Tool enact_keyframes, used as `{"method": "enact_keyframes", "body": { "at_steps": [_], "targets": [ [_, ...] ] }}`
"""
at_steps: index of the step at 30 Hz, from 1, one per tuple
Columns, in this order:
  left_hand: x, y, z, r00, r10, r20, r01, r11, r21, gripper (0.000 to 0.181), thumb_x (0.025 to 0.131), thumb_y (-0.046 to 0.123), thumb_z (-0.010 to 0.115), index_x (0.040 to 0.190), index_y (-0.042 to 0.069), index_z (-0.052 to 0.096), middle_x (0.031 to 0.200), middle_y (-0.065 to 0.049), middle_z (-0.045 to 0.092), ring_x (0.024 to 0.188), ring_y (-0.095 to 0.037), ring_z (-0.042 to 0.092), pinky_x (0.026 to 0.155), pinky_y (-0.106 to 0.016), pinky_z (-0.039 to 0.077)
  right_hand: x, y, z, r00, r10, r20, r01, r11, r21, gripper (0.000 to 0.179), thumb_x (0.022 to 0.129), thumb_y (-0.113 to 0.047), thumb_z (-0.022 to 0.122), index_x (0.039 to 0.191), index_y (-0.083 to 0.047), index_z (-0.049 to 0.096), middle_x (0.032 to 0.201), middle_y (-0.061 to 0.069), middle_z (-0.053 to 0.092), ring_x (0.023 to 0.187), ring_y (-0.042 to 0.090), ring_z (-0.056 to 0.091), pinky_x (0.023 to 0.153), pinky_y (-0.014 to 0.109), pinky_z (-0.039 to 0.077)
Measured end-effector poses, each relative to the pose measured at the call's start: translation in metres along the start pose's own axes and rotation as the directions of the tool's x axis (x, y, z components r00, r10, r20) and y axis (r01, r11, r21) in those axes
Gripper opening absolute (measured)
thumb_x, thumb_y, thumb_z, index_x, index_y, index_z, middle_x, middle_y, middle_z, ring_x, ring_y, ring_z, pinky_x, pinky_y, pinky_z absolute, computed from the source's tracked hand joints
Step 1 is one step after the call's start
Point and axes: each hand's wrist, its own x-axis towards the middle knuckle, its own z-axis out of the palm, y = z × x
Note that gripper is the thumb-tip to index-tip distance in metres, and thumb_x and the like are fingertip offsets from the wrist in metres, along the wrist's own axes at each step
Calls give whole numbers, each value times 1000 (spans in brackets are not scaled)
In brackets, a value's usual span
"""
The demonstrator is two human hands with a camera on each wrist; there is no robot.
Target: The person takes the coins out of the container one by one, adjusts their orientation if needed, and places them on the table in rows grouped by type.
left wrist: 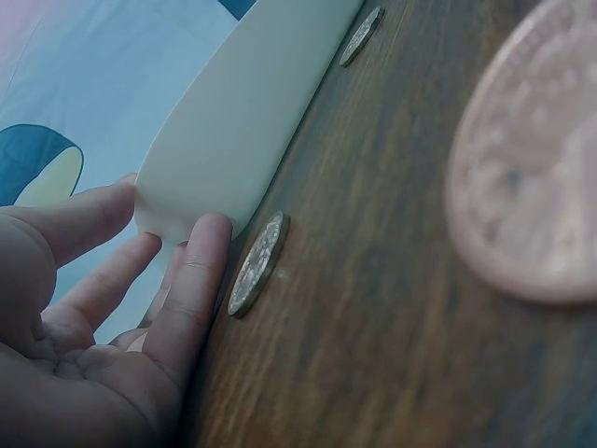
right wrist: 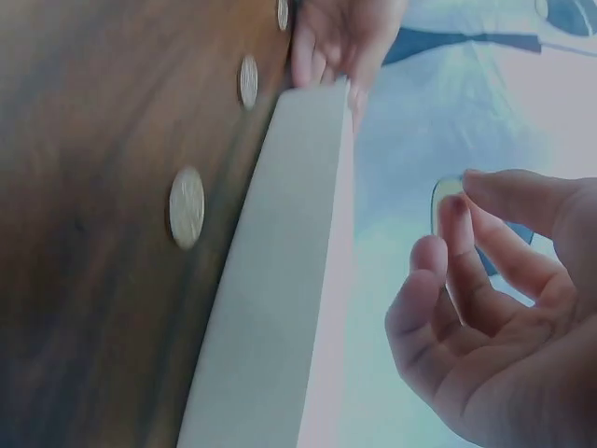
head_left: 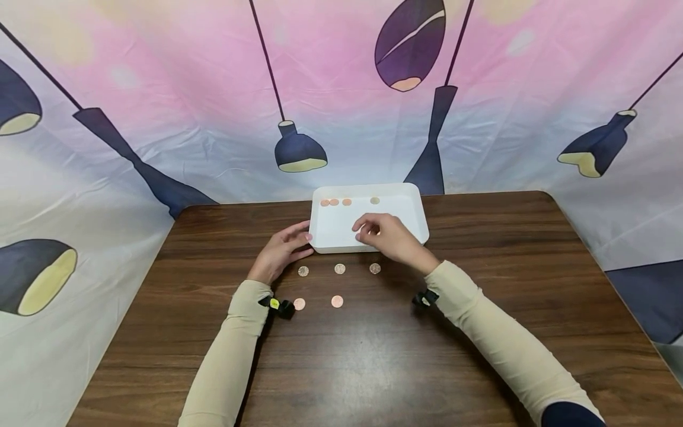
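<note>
At the left end of the shallow white rectangular tray (head_left: 332,230): left hand (head_left: 276,252), fingers extended, tips touching the corner, some fingers partly hidden behind others. Above the tray's right front portion: right hand (head_left: 392,236), fingers bent toward the thumb; any grip on a coin impossible to tell, with fingertips overlapping in the right wrist view. Inside, along the tray's far side: three round copper-coloured coins (head_left: 334,202) and one round silver-coloured coin (head_left: 375,200). In front of the tray, on the brown wood-grain table (head_left: 368,367): three silver-coloured coins (head_left: 340,268) in a row, then two copper-coloured coins (head_left: 337,301), one cut off in the left wrist view. Coin markings too small to read.
</note>
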Motion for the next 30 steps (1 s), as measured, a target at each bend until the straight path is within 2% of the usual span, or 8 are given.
{"method": "enact_keyframes", "body": {
  "at_steps": [4,10,18,21,26,30],
  "targets": [
    [0,0,1,1000,0,1,0,1000,-2,55,109,12,60,162,12,44,133,-11,56,118,-18,63,100,-31,61,12,9,-8,999,47,-26,-47,999,13,18,100,-7,69,116,0,74,95,9,72,93,27,65,79,34,53],
    [0,0,4,1000,1,-2,-1,1000,-8,54,109,11,60,161,12,45,136,-12,56,118,-19,63,100,-32,61,30,27,-15,989,145,15,-146,989,36,29,100,-5,71,128,0,70,115,15,69,109,35,65,84,41,54],
    [1,0,2,1000,-7,-18,7,1000,-2,53,110,10,59,161,13,46,131,-10,57,119,-20,62,98,-30,62,41,51,-14,965,263,22,-263,965,-22,32,102,-5,66,133,-3,66,126,20,60,106,34,57,82,38,49],
    [1,0,2,1000,-4,-14,4,1000,3,54,110,10,59,162,13,45,129,-10,57,120,-21,61,99,-30,61,43,59,-13,956,292,27,-291,956,-45,32,103,-8,67,135,-4,65,125,20,59,105,33,54,84,39,48],
    [1,0,2,1000,-6,-11,6,1000,-4,54,110,10,59,162,13,45,128,-9,57,119,-20,62,99,-31,61,46,70,-13,949,315,22,-313,948,-48,34,104,-13,68,136,-5,64,122,19,57,105,33,53,90,44,48],
    [1,-1,1,1000,-4,-10,4,1000,-9,55,109,10,60,162,13,45,129,-8,57,118,-18,62,99,-31,61,54,73,-12,958,286,-1,-286,958,2,35,102,-11,68,137,-4,64,126,19,59,107,32,55,93,44,49]
  ]
}}
